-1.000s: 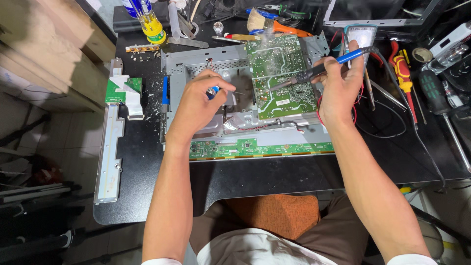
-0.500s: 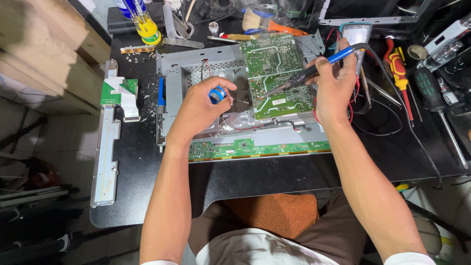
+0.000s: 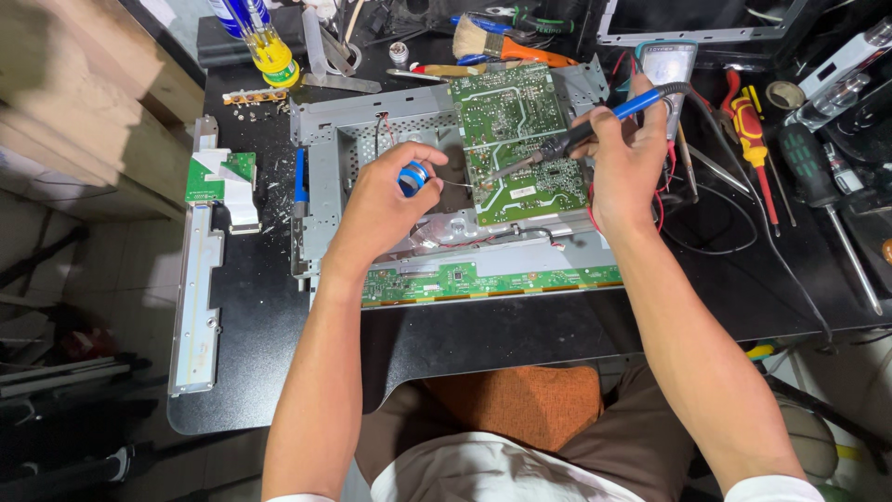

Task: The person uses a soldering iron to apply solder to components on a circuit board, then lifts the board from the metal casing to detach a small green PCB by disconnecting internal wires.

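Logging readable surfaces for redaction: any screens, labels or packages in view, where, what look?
Handheld meter: far edge of the table, past the right hand; upright rectangle, teal rim, pale grey screen.
White label: small rectangle on the green circuit board, near the soldering iron tip.
Bottle: far left; yellow body, blue-and-white label.

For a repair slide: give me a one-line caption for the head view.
Right hand holds soldering iron to green circuit board; left hand holds solder spool.
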